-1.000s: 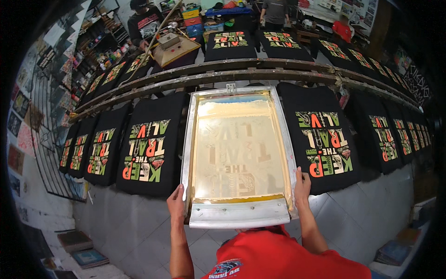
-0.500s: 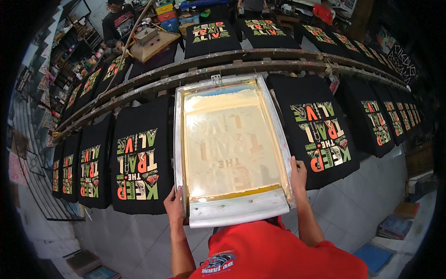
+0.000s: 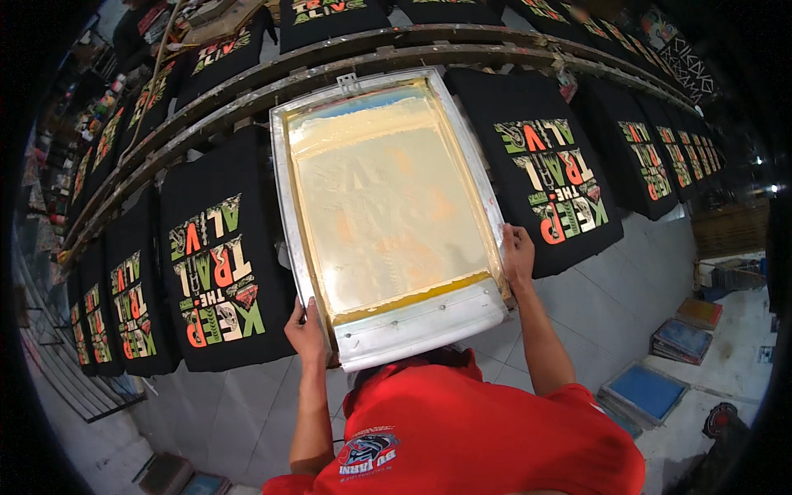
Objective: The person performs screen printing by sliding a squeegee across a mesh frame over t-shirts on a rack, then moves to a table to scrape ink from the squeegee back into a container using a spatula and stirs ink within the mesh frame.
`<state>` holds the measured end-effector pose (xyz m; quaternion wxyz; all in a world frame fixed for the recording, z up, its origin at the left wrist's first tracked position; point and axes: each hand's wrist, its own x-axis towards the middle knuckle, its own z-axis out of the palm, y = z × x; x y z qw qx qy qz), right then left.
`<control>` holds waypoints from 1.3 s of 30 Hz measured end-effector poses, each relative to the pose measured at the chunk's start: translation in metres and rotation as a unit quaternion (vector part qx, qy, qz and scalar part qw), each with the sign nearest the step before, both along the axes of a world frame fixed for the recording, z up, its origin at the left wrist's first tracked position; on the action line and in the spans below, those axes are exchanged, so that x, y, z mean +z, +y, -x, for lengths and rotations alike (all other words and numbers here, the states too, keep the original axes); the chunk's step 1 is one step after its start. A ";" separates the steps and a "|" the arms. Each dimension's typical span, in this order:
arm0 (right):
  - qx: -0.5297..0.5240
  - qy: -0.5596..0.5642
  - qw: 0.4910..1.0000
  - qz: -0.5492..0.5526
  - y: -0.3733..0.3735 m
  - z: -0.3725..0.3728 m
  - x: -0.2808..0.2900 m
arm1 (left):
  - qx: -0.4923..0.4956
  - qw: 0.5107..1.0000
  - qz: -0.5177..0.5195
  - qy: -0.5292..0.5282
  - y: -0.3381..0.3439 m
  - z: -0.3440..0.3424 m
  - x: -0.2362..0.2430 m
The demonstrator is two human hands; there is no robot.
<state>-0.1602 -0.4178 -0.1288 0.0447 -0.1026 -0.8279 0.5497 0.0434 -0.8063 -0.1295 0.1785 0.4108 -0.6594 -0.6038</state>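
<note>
A screen-printing frame (image 3: 421,326) lies in front of me between two black printed shirts, its silver metal sides around a pale, cream-coloured mesh (image 3: 379,198). Faint letter shapes and orange patches show through the mesh. My left hand (image 3: 305,334) is closed on the near part of the frame's left side. On the right side, a little farther away, my right hand (image 3: 518,257) grips the edge with bent fingers. What lies directly beneath the frame is mostly hidden.
Black shirts with coloured lettering hang at left (image 3: 216,272) and right (image 3: 551,181) in a row. Wooden rails (image 3: 247,103) run behind the frame, with more shirts beyond. Blue flat panels (image 3: 648,392) stand low at right, by the tiled floor (image 3: 643,272).
The view has shifted, so the frame and shirts sit higher in the picture and the people at the back have left it. Lettering through the mesh looks fainter. Both hands keep their hold.
</note>
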 end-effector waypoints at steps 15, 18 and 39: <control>0.541 0.219 0.671 -0.457 -0.011 -0.109 0.088 | -0.031 0.967 0.240 -0.074 -0.017 -0.006 -0.017; 0.548 0.223 0.657 -0.468 -0.017 -0.105 0.091 | -0.082 0.944 0.320 -0.023 0.004 0.013 0.053; 0.346 0.260 0.804 -0.408 -0.019 -0.069 0.073 | -0.401 0.777 0.483 -0.037 0.041 0.001 0.084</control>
